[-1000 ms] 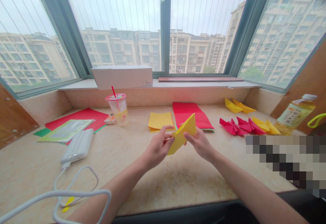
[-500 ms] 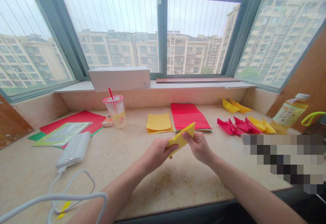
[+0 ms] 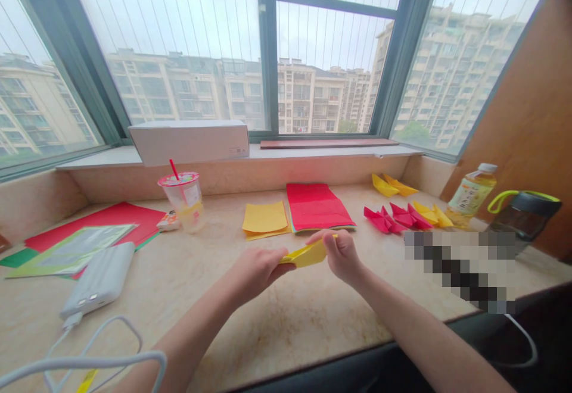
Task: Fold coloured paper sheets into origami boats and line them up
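Observation:
A folded piece of yellow paper [image 3: 309, 255] is held in the air between my two hands, tilted up to the right. My left hand [image 3: 261, 265] pinches its left end, thumb below. At its right end, my right hand [image 3: 343, 256] is closed on the paper with the thumb on top. Just beyond lie a stack of yellow sheets [image 3: 266, 218] and a stack of red sheets [image 3: 318, 207]. To the right are folded red paper shapes [image 3: 383, 220], another yellow one [image 3: 432, 214] and two yellow paper boats [image 3: 393, 185].
A lidded cup with a straw [image 3: 184, 199] stands at the left, near a white power bank [image 3: 98, 280] with a looping cable [image 3: 129, 358]. Red and green sheets [image 3: 129, 217] lie behind it. At the right are a drink bottle [image 3: 472, 196] and a dark bottle [image 3: 525, 217].
The view has turned to the right. The yellow paper is tipped flatter than before, and my hands have shifted their hold at its ends.

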A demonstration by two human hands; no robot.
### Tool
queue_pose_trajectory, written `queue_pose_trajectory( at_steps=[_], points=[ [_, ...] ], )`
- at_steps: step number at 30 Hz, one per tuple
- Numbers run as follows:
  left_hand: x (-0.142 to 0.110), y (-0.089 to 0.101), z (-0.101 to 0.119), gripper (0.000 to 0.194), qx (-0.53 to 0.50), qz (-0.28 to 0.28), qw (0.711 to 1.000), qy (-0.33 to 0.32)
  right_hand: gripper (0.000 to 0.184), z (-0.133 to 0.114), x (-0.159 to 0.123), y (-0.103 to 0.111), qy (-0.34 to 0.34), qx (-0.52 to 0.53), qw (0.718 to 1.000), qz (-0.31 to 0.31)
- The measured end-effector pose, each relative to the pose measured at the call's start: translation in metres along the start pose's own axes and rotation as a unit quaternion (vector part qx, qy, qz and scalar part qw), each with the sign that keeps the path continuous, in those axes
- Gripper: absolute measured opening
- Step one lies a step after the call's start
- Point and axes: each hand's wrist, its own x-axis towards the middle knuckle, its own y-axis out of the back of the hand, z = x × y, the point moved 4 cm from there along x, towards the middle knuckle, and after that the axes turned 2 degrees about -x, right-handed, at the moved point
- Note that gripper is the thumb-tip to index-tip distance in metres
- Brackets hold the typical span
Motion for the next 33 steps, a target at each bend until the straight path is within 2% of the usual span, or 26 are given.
queue_pose_trajectory(
  at_steps=[4, 6, 8, 10, 12, 15, 19, 22, 25, 29, 33],
  points=[
    [-0.001, 0.000, -0.003, 0.041, 0.045, 0.020, 0.999, 0.008, 0.066, 0.002, 0.001, 0.002, -0.040, -0.006, 0.998, 0.038],
    [-0.001, 0.000, -0.005, 0.046, 0.038, 0.026, 0.999, 0.028, 0.069, 0.004, 0.004, -0.001, -0.051, 0.033, 0.998, 0.007],
    [-0.001, 0.002, -0.007, 0.050, 0.008, 0.039, 0.997, 0.064, 0.072, 0.006, 0.005, -0.007, -0.055, 0.059, 0.995, -0.058],
    [0.000, 0.005, -0.009, 0.050, -0.036, 0.053, 0.993, 0.102, 0.071, 0.009, 0.003, -0.016, -0.068, 0.051, 0.987, -0.139],
    [0.001, 0.006, -0.009, 0.049, -0.082, 0.059, 0.987, 0.127, 0.070, 0.015, -0.002, -0.024, -0.098, 0.033, 0.978, -0.183],
    [0.003, 0.006, -0.005, 0.050, -0.137, 0.057, 0.980, 0.134, 0.070, 0.019, -0.008, -0.029, -0.127, 0.026, 0.977, -0.170],
    [0.005, 0.001, 0.000, 0.055, -0.157, 0.050, 0.977, 0.139, 0.070, 0.016, -0.011, -0.030, -0.113, 0.039, 0.981, -0.154],
    [0.006, -0.003, 0.001, 0.057, -0.149, 0.038, 0.978, 0.143, 0.063, 0.015, -0.013, -0.036, -0.111, 0.065, 0.972, -0.194],
    [0.006, -0.005, -0.001, 0.056, -0.125, 0.052, 0.977, 0.165, 0.055, 0.013, -0.017, -0.046, -0.127, 0.061, 0.958, -0.248],
    [0.006, -0.002, 0.000, 0.060, -0.126, 0.078, 0.975, 0.163, 0.056, 0.012, -0.016, -0.050, -0.107, 0.041, 0.969, -0.221],
    [0.007, 0.000, 0.005, 0.062, -0.211, 0.023, 0.966, 0.147, 0.062, 0.016, -0.012, -0.044, -0.106, 0.099, 0.975, -0.166]
  ],
)
